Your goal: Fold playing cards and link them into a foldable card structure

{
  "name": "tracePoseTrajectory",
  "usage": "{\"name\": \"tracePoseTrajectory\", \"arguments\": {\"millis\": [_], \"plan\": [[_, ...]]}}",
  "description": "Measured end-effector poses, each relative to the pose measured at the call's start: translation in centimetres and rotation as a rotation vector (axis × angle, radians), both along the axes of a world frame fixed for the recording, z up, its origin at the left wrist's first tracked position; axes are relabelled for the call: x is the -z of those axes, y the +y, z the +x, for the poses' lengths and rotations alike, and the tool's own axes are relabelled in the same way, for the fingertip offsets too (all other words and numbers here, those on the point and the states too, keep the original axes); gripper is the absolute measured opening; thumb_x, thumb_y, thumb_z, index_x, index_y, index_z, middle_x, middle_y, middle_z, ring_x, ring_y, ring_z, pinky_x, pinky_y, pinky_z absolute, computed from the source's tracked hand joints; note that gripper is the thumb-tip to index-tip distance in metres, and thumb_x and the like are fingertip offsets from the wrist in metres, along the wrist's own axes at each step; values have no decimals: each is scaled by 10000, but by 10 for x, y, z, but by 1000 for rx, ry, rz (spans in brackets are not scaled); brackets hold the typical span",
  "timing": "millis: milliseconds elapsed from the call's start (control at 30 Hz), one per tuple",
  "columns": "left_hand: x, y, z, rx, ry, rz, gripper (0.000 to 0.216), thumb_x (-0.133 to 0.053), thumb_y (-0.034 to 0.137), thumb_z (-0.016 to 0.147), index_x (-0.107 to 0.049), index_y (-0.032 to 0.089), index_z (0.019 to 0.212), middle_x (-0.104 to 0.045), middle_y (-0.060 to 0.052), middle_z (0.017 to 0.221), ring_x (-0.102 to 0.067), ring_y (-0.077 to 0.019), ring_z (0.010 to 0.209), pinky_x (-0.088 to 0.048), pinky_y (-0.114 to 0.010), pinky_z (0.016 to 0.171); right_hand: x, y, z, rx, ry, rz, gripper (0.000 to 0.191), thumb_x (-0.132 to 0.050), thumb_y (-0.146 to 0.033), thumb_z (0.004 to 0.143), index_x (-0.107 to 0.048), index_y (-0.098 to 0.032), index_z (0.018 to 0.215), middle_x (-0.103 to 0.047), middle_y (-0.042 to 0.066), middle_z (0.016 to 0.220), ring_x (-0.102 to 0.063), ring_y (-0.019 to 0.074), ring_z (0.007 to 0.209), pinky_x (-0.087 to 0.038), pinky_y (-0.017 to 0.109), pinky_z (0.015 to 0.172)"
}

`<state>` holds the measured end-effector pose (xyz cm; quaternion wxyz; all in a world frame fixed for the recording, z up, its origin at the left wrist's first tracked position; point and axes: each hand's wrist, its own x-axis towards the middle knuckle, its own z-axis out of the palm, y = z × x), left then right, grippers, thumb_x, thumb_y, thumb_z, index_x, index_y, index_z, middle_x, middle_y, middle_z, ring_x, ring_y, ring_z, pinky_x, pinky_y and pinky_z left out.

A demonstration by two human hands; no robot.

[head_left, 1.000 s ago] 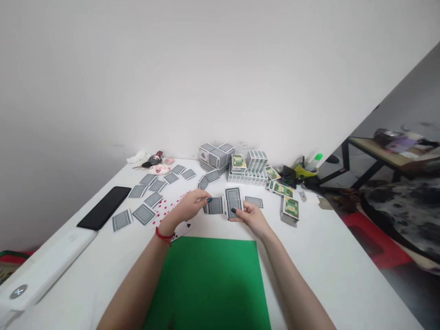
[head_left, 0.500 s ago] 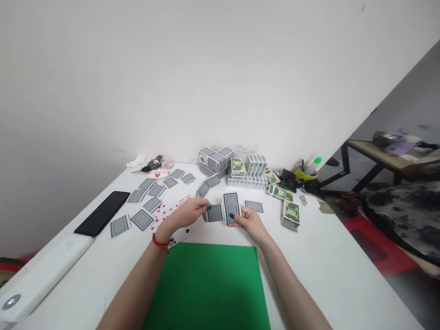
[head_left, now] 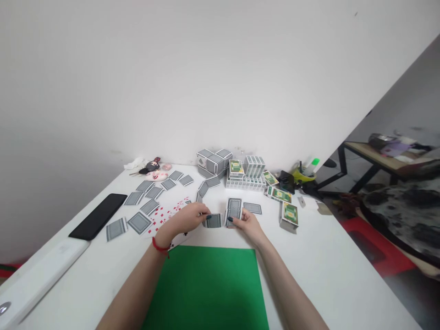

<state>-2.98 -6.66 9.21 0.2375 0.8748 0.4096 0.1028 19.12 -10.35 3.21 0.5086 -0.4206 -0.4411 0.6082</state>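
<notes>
My left hand (head_left: 189, 217) pinches a grey-backed playing card (head_left: 215, 221), held sideways just beyond the green mat (head_left: 209, 284). To its right, my right hand (head_left: 248, 224) has thumb and fingers closed on another playing card (head_left: 234, 208), which stands lengthwise with its patterned back showing. A small gap separates the two cards. Whether either hand has more than one card, I cannot tell. One more face-down card (head_left: 253, 208) lies flat beyond my right hand. Red-suit cards (head_left: 161, 214) are spread face up by my left wrist, partly covered by it.
Stacked cards (head_left: 211, 161) stand against the wall. Beside them are piled card boxes (head_left: 245, 183) and, nearer, a single card box (head_left: 289, 215). Several face-down cards (head_left: 140, 222) lie scattered at left, near a black phone (head_left: 99, 216) and a long white device (head_left: 48, 275).
The two cards have come apart slightly and sit lower. My left hand has moved a little nearer to me with its card. The whole view has shifted slightly.
</notes>
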Motion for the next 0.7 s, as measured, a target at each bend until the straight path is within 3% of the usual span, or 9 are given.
{"name": "tracePoseTrajectory", "arguments": {"millis": [167, 367, 633, 700], "plan": [[5, 0, 4, 26, 28, 80, 213, -431, 195, 799, -644, 184, 800, -640, -42, 821, -544, -182, 834, -407, -284, 781, 4, 0, -4, 29, -58, 78, 299, -746, -320, 594, -620, -178, 825, -706, 22, 787, -643, 168, 709, -500, 313, 723], [10, 3, 6, 21, -20, 96, 220, -400, 166, 811, -620, 169, 804, -617, -51, 840, -525, -186, 880, -415, -292, 798, 10, -1, -6, 17, -66, 64, 324, -743, -354, 581, -621, -175, 821, -711, 33, 791, -646, 179, 707, -501, 332, 729], [6, 1, 5, 67, -134, 38, 190, -461, 218, 797, -649, 191, 786, -634, -66, 978, -519, -207, 1014, -386, -336, 921, 17, 0, -1, 43, -92, 40, 338, -752, -349, 556, -643, -182, 829, -712, 41, 809, -648, 215, 760, -493, 365, 751], [3, 4, 0, 6, -217, 55, 205, -452, 253, 811, -648, 205, 848, -616, -57, 1064, -504, -200, 1065, -374, -332, 949, 18, 0, -1, 69, -79, 35, 340, -751, -353, 556, -645, -180, 828, -712, 46, 821, -646, 217, 762, -493, 369, 756]]}}
